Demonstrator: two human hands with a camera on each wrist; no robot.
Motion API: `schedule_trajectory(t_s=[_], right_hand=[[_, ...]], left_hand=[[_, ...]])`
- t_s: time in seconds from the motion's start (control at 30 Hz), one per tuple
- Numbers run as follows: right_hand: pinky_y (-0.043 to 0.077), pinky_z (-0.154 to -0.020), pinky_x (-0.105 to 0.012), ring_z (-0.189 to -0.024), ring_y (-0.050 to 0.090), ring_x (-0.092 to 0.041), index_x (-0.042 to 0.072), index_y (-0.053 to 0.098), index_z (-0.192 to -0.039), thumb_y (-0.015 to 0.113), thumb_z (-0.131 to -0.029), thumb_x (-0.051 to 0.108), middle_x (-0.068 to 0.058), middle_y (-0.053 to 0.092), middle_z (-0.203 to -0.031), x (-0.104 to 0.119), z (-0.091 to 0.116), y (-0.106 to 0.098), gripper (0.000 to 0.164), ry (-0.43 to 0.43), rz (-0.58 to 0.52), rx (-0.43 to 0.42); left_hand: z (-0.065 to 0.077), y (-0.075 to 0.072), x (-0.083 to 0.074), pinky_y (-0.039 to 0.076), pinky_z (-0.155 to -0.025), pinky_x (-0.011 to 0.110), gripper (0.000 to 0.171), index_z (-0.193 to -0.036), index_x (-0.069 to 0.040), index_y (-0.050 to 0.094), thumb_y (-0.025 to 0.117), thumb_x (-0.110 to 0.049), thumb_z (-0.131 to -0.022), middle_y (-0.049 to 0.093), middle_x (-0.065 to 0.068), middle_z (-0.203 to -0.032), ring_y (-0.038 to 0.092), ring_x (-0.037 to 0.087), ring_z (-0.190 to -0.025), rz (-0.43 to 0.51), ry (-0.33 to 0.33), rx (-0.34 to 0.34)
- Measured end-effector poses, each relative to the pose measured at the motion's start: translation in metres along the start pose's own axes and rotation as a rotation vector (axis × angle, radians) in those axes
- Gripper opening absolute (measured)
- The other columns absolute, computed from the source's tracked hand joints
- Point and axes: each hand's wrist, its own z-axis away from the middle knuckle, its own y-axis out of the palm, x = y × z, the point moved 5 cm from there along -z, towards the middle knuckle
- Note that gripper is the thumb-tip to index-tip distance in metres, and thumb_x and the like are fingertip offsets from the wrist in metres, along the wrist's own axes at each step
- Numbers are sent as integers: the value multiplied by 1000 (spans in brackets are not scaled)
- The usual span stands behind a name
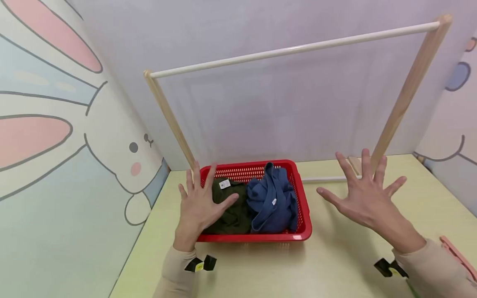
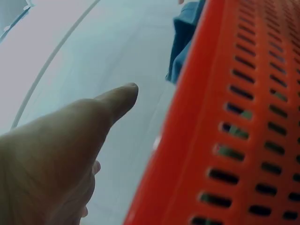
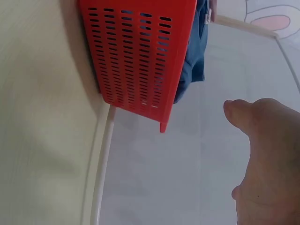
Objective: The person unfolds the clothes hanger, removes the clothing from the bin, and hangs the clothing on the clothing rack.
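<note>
A red plastic basket (image 1: 257,237) with slotted sides stands on the table, holding a crumpled dark green garment (image 1: 232,211) with a white tag and a bunched blue garment (image 1: 273,203). Above the basket's left side my left hand (image 1: 201,205) is spread, holding nothing; it hides part of the rim and the green cloth. To the right of the basket, my right hand (image 1: 369,203) is raised with fingers fanned out and holds nothing. The left wrist view has the basket wall (image 2: 187,154) close beside my thumb. In the right wrist view, the basket (image 3: 131,56) appears apart from my thumb.
Behind the basket rises a rack with a white rail (image 1: 294,50) and wooden posts (image 1: 410,91); its low white bar (image 1: 324,179) runs near the wall. A pink plastic item (image 1: 458,256) lies at the right edge, partly behind my sleeve. Rabbit pictures cover the left wall (image 1: 112,149).
</note>
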Motion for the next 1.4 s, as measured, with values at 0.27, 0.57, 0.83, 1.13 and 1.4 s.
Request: schedule_trajectory(t_s=[0.27, 0.57, 0.83, 1.13, 1.4], right_hand=[[-25, -92, -100, -154, -35, -69, 31, -5, -180, 65, -100, 74, -31, -28, -178, -15, 0, -19, 115, 10, -68, -1], [-9, -94, -105, -160, -18, -69, 25, -14, -178, 66, -108, 51, -34, -18, -180, -47, 12, -43, 110, 26, -246, -45], [0, -125, -85, -166, -7, -60, 21, -16, -178, 64, -111, 39, -27, -11, -184, -65, 28, -57, 105, 12, -324, -100], [15, -134, -24, -162, 4, -65, 45, -22, -173, 55, -118, 33, -26, -11, -183, -96, 57, -73, 95, 148, -471, -132], [29, -103, 6, -152, 34, 10, 36, 5, -180, 65, -114, 20, -6, 12, -187, -125, 80, -71, 90, 235, -551, -317]], left_hand=[[-3, -9, 39, 34, -117, 85, 107, -180, -39, 2, 56, -82, -98, 4, 22, -186, 20, 57, -166, 183, -53, 13], [-14, 18, 75, 52, -109, 74, 73, -179, -28, 22, 45, -58, -116, 45, 21, -172, 52, 51, -151, 632, -30, 120], [-23, 40, 83, 36, -125, 72, 62, -175, -24, 32, 29, -54, -121, 38, 14, -176, 38, 42, -161, 890, -80, 178], [-23, 51, 88, 55, -114, 59, 51, -173, -34, 37, 40, -37, -122, 50, 20, -166, 59, 42, -143, 979, -171, 218], [-16, 47, 91, 44, -123, 63, 53, -175, -29, 31, 35, -32, -123, 30, 13, -179, 47, 41, -154, 1041, -174, 217]])
